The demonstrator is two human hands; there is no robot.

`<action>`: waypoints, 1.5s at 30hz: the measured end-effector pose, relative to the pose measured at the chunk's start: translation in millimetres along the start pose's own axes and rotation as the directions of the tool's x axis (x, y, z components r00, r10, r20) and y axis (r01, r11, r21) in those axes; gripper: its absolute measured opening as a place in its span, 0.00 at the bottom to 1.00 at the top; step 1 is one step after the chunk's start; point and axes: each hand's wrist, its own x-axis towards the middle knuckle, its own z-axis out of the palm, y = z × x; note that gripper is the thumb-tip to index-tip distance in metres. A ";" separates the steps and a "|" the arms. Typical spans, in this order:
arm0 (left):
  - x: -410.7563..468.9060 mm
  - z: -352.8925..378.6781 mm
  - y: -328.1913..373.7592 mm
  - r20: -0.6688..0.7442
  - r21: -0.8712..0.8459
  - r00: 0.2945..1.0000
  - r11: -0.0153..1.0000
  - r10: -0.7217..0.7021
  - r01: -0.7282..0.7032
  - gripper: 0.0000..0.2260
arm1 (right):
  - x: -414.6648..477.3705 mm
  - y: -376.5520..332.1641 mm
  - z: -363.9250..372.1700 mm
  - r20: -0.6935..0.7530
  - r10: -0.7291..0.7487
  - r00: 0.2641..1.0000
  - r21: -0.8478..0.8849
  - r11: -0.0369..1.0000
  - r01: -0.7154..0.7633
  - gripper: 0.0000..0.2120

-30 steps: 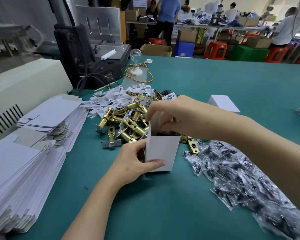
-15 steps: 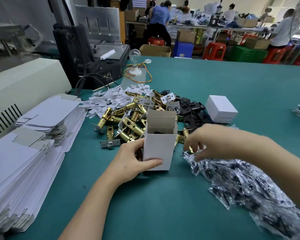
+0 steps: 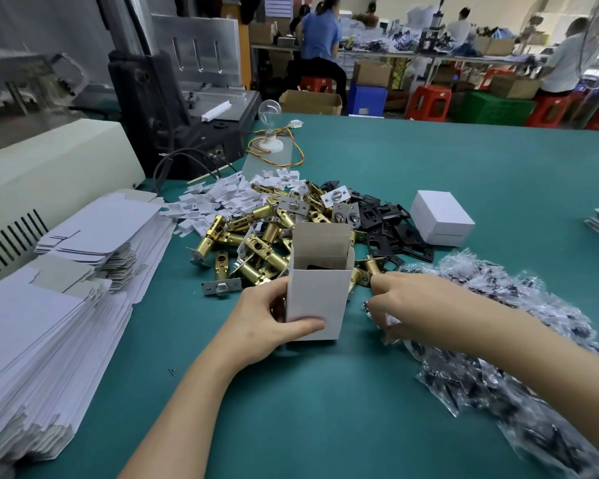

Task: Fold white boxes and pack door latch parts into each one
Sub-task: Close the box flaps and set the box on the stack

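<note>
Firmly, the left hand [image 3: 260, 326] grips an open white box [image 3: 317, 299] standing upright on the green table [image 3: 325, 409], thumb across its near face. Just to the right, the right hand [image 3: 415, 305] reaches bent fingers onto a heap of clear bags [image 3: 471, 385]; I cannot tell whether it holds one. Brass latches [image 3: 253, 243] lie just beyond the box.

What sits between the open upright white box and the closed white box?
A pile of flat black metal plates fills that stretch, seen in the head view.

White box [image 3: 317, 302], brass latches [image 3: 249, 243], teal table [image 3: 429, 160].
</note>
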 end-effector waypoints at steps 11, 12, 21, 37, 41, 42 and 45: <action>-0.5 1.1 2.1 -0.016 -0.004 1.000 1.000 -0.010 0.010 0.23 | -9.4 10.2 -45.8 -0.551 0.308 0.775 0.571 0.817 0.082 0.07; -0.5 1.5 2.5 -0.024 0.002 1.000 1.000 -0.010 0.010 0.23 | -10.7 7.5 -54.0 -0.597 0.357 0.718 0.638 0.754 0.155 0.07; -2.0 4.0 2.9 -0.072 0.067 0.996 0.997 0.050 -0.045 0.22 | 7.5 -24.0 -91.8 -0.630 0.217 0.746 0.424 0.901 0.096 0.08; -2.2 3.5 4.2 -0.081 0.078 0.993 0.994 0.084 -0.078 0.18 | 31.6 -36.6 -84.1 -0.429 0.162 0.889 0.623 0.766 0.161 0.10; -2.9 2.5 2.0 -0.078 0.065 0.995 0.996 0.064 -0.059 0.21 | 30.7 -40.1 -78.6 -0.498 0.211 0.841 0.651 0.732 0.201 0.09; -3.2 2.3 1.2 -0.076 0.063 0.995 0.996 0.062 -0.057 0.21 | 30.8 -40.9 -77.1 -0.511 0.222 0.831 0.660 0.721 0.213 0.09; -2.1 1.8 1.1 -0.076 0.067 0.996 0.997 0.050 -0.045 0.19 | 31.1 -42.5 -73.5 -0.503 0.247 0.828 0.711 0.663 0.234 0.10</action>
